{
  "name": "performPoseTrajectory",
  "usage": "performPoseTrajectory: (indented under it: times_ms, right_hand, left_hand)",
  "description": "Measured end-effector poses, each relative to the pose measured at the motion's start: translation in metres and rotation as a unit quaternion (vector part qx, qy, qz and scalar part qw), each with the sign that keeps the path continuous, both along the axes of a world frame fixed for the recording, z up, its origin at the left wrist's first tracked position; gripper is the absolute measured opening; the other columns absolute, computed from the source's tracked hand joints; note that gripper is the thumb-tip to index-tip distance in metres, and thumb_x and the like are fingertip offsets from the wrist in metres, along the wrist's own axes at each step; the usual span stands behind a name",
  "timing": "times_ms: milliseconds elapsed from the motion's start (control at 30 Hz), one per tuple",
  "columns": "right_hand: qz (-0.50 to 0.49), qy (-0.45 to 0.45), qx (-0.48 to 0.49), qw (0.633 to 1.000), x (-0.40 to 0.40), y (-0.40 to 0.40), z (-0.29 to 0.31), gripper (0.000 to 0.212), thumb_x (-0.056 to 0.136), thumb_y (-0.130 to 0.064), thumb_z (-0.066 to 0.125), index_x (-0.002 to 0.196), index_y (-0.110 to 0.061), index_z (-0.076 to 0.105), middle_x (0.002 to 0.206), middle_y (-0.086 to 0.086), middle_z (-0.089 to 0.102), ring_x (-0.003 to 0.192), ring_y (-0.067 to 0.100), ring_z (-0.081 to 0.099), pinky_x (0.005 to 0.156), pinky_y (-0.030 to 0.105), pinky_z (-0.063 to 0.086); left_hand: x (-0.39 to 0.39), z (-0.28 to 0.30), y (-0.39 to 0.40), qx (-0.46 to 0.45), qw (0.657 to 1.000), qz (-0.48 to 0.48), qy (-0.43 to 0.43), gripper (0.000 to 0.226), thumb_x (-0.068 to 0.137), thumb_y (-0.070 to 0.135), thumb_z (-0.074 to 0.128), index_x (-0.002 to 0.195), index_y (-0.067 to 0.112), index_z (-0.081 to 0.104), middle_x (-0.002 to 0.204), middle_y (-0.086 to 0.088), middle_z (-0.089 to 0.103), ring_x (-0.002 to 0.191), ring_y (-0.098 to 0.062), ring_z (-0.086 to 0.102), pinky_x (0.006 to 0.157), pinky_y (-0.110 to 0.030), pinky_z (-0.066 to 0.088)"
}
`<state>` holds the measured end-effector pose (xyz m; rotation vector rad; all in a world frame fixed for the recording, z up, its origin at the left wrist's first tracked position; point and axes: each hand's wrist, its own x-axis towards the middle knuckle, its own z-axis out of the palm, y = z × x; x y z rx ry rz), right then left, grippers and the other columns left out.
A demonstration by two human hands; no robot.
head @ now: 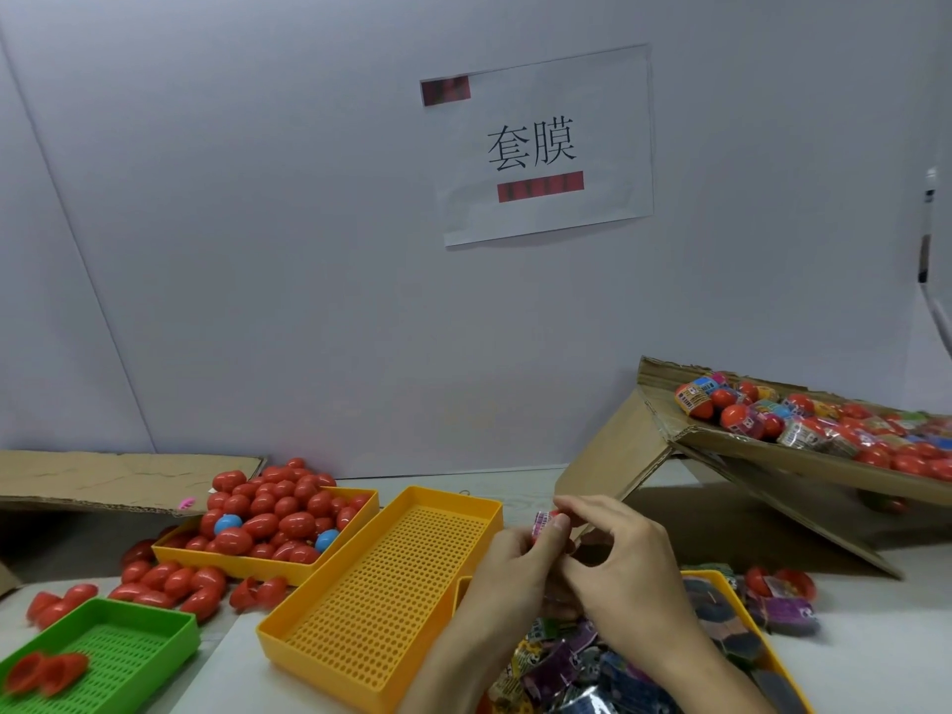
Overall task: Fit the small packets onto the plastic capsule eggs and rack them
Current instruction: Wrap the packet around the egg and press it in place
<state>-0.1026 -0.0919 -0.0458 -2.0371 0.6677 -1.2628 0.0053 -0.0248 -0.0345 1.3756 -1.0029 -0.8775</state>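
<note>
Packet pinched between both hands' fingers.

Red capsule eggs, two blue among them, fill one yellow-orange tray. A second yellow-orange perforated tray, a green tray; purple, multicoloured printed packets; brown cardboard box.

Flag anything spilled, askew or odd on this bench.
Red eggs have spilled off the heaped yellow tray onto the table, in front of it and to its left. Two blue eggs sit among the red. Loose red shell halves lie in the green tray. The cardboard box of wrapped eggs stands tilted.
</note>
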Motion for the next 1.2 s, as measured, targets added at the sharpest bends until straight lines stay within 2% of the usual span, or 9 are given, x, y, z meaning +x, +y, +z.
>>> performPoseTrajectory:
  times_ms: [100,200,367,500,600,800,933,1000,1200]
  right_hand:
    - [-0.001,-0.002,-0.004,1.000,0.000,0.000,0.000,0.046,0.080,-0.016,0.080,0.124,-0.020,0.068,0.109,-0.023,0.063,0.101,-0.014,0.057,0.079,0.002,0.047]
    - [0.002,-0.007,-0.003,1.000,0.001,0.002,0.000,0.049,0.077,-0.016,0.082,0.124,-0.022,0.068,0.109,-0.024,0.064,0.101,-0.014,0.057,0.079,0.000,0.045]
    - [-0.013,-0.001,-0.013,1.000,0.000,0.002,0.000,0.050,0.076,-0.016,0.083,0.123,-0.021,0.068,0.107,-0.024,0.063,0.104,-0.018,0.053,0.080,-0.003,0.042]
    - [-0.025,0.004,-0.026,0.999,0.000,0.002,0.000,0.048,0.076,-0.015,0.083,0.121,-0.019,0.069,0.103,-0.025,0.061,0.105,-0.024,0.048,0.077,-0.005,0.039]
    - [-0.033,0.010,-0.031,0.999,0.000,0.001,-0.001,0.049,0.075,-0.014,0.084,0.121,-0.019,0.070,0.103,-0.024,0.062,0.101,-0.019,0.053,0.078,-0.006,0.038]
    - [-0.028,-0.002,-0.021,0.999,0.003,0.002,-0.001,0.051,0.075,-0.014,0.084,0.123,-0.020,0.069,0.105,-0.025,0.062,0.100,-0.018,0.054,0.079,-0.004,0.040]
    - [-0.024,-0.002,-0.024,0.999,0.003,0.001,-0.001,0.053,0.074,-0.018,0.085,0.124,-0.022,0.068,0.107,-0.025,0.062,0.104,-0.017,0.054,0.082,-0.005,0.038]
    - [-0.022,-0.005,-0.023,0.999,0.002,0.002,-0.002,0.054,0.074,-0.020,0.085,0.125,-0.024,0.067,0.109,-0.026,0.062,0.105,-0.018,0.053,0.082,-0.006,0.037]
    - [-0.017,-0.030,-0.009,0.999,0.003,0.002,-0.003,0.057,0.073,-0.016,0.086,0.125,-0.024,0.066,0.108,-0.029,0.060,0.106,-0.021,0.050,0.077,-0.003,0.043]
  left_hand:
    - [0.002,-0.002,0.000,-0.004,1.000,-0.009,-0.002,0.041,0.099,0.044,0.051,0.099,0.010,0.073,0.087,-0.007,0.075,0.081,-0.021,0.072,0.074,-0.038,0.060]
    - [0.003,-0.002,0.001,-0.018,0.999,-0.001,0.040,0.044,0.102,0.046,0.043,0.096,0.020,0.077,0.096,-0.006,0.076,0.086,-0.017,0.072,0.069,-0.029,0.057]
    - [-0.003,-0.006,-0.002,-0.040,0.996,0.014,0.082,0.051,0.104,0.046,0.031,0.092,0.031,0.078,0.097,-0.004,0.077,0.092,-0.018,0.073,0.073,-0.029,0.058]
    - [-0.006,-0.008,-0.005,-0.052,0.994,0.026,0.093,0.055,0.104,0.047,0.029,0.093,0.025,0.078,0.099,-0.008,0.077,0.095,-0.022,0.073,0.074,-0.030,0.059]
    - [-0.005,-0.010,-0.006,-0.048,0.994,0.037,0.090,0.057,0.104,0.047,0.029,0.091,0.023,0.079,0.097,-0.010,0.077,0.095,-0.024,0.074,0.072,-0.030,0.059]
    - [-0.007,-0.005,-0.006,-0.052,0.995,0.069,0.060,0.050,0.105,0.043,0.035,0.081,0.036,0.079,0.088,0.003,0.078,0.086,-0.014,0.074,0.070,-0.029,0.059]
    - [-0.007,-0.003,-0.006,-0.057,0.994,0.093,0.028,0.047,0.106,0.034,0.039,0.080,0.021,0.076,0.083,0.002,0.076,0.078,-0.012,0.073,0.064,-0.025,0.057]
    - [-0.006,-0.002,-0.004,-0.051,0.993,0.093,0.043,0.055,0.107,0.032,0.036,0.073,0.020,0.077,0.077,-0.002,0.076,0.071,-0.013,0.073,0.059,-0.023,0.056]
    - [-0.009,0.002,0.000,-0.051,0.990,0.065,0.110,0.056,0.107,0.032,0.035,0.081,0.008,0.078,0.081,-0.016,0.075,0.076,-0.026,0.074,0.064,-0.032,0.058]
